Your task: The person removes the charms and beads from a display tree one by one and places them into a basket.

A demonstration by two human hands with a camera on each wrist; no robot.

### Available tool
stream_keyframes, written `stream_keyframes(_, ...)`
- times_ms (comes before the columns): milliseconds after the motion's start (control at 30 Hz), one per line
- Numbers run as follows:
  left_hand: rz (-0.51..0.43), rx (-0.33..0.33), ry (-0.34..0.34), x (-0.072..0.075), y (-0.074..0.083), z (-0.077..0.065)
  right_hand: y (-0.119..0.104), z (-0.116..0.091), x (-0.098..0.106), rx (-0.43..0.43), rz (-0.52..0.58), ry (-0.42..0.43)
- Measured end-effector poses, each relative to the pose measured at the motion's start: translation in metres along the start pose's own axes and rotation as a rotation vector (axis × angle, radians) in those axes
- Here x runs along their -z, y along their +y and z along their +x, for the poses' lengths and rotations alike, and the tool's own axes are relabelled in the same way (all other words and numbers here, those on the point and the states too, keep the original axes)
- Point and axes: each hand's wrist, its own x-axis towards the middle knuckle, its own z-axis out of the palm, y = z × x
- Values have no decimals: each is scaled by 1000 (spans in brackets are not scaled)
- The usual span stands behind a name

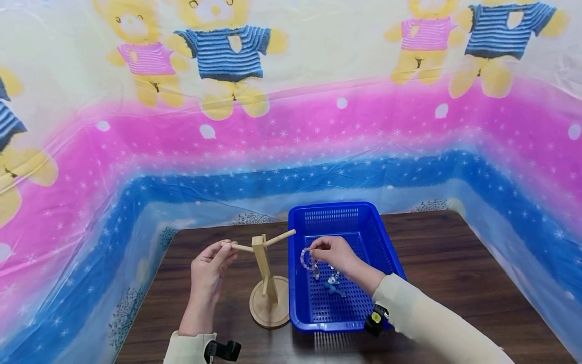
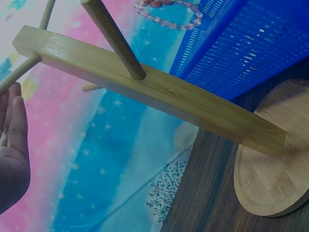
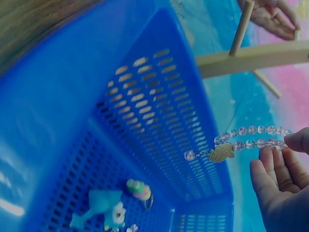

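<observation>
A wooden stand with pegs (image 1: 262,260) rises from a round base on the table. My left hand (image 1: 210,268) pinches the tip of its left peg (image 1: 243,248) between thumb and fingers. Over the blue basket (image 1: 292,298), my right hand (image 1: 335,253) pinches a bracelet of clear pinkish beads (image 3: 251,130). From the bracelet hang a gold-coloured charm (image 3: 222,152) and a single bead, in the right wrist view. The bracelet is apart from the stand, to the right of its right peg (image 1: 281,237). Lower pegs carry nothing that I can see.
Inside the basket lie a blue dolphin-shaped trinket (image 3: 99,205), a small white-and-yellow figure (image 3: 116,216) and a pastel trinket with a ring (image 3: 139,189). The basket stands close against the stand's round base (image 1: 259,318). A printed cloth (image 1: 291,126) hangs behind the dark wooden table (image 1: 454,283).
</observation>
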Motion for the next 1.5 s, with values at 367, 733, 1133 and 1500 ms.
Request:
stream_keyframes(367,-4,-15,-16,0,-1,0,20,16,7,21,-105,28)
stream_keyframes(733,7,-15,-6,0,0,0,29,27,13,-48,-136,24)
stream_keyframes(1133,12,-10,-6,1,1,-1,41,37,15,-69,-138,18)
stream_keyframes(1500,-13,-32,-40,1,1,-2,51,44,15,-98,-155,14)
